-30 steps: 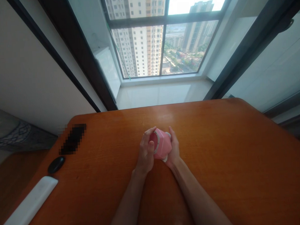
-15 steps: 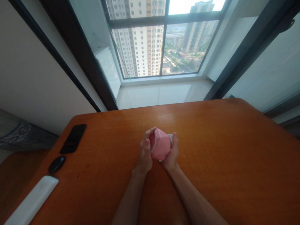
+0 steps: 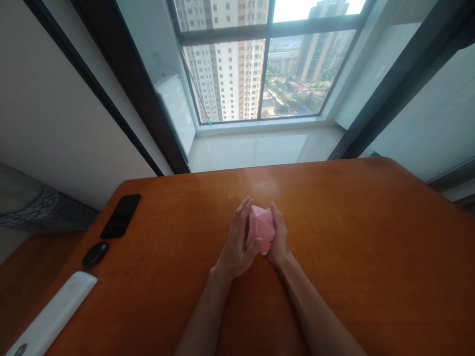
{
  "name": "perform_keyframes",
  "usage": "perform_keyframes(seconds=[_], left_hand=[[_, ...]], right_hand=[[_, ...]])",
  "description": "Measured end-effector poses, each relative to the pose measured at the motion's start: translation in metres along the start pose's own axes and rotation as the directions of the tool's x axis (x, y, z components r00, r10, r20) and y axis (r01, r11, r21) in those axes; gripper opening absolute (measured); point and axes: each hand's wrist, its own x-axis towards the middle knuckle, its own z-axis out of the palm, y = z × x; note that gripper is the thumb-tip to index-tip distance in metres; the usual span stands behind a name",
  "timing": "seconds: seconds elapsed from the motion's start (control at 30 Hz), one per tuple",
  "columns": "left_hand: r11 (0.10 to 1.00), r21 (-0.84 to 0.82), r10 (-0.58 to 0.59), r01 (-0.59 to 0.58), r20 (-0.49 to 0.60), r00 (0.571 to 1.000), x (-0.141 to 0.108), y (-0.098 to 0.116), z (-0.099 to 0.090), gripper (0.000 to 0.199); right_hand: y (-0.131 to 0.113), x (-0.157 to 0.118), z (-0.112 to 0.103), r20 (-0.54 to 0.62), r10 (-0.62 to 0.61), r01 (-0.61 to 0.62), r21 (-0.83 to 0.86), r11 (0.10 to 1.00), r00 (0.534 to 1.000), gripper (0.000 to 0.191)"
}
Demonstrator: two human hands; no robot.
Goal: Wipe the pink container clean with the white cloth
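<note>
Between my two hands sits a pink faceted object (image 3: 262, 227) with whitish edges; its exact kind does not show. My left hand (image 3: 239, 243) presses along its left side, fingers pointing away and thumb across the lower front. Cupped around the right side is my right hand (image 3: 279, 236), which covers that end. The left palm hides most of the object's left end. Both forearms reach in over the wooden table (image 3: 362, 246) from the near edge.
At the table's left lie a black phone (image 3: 121, 216), a black computer mouse (image 3: 95, 255) and a long white power strip (image 3: 50, 322). Beyond the far edge are a white sill (image 3: 252, 148) and a window onto tall buildings.
My left hand has shifted its hold, its palm now flat over the object's left end and its thumb lower. The object has turned slightly, hiding its hollow-looking left end. The view has shifted slightly.
</note>
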Motion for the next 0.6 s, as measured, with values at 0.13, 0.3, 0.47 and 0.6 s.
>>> perform_keyframes(seconds=[0.13, 0.3, 0.47, 0.6], left_hand=[[0.997, 0.043, 0.063, -0.062, -0.015, 0.998, -0.001, 0.002, 0.003, 0.083], [0.977, 0.19, 0.078, -0.097, 0.104, 0.991, -0.006, 0.0, -0.015, 0.112], [0.9, 0.416, 0.043, -0.128, 0.208, 0.977, -0.015, 0.0, -0.045, 0.133], [0.876, 0.455, 0.071, -0.159, 0.205, 0.976, -0.017, -0.001, -0.051, 0.124]], right_hand=[[-0.002, 0.002, -0.004, -0.017, 0.019, -0.02, -0.038, 0.999, 1.0, 0.057], [-0.001, 0.004, -0.008, 0.013, 0.063, -0.062, -0.064, 0.996, 0.998, 0.057], [0.001, 0.005, -0.012, 0.035, 0.157, -0.149, -0.164, 0.975, 0.987, 0.063], [0.001, 0.005, -0.011, 0.017, 0.182, -0.175, -0.198, 0.964, 0.983, 0.065]])
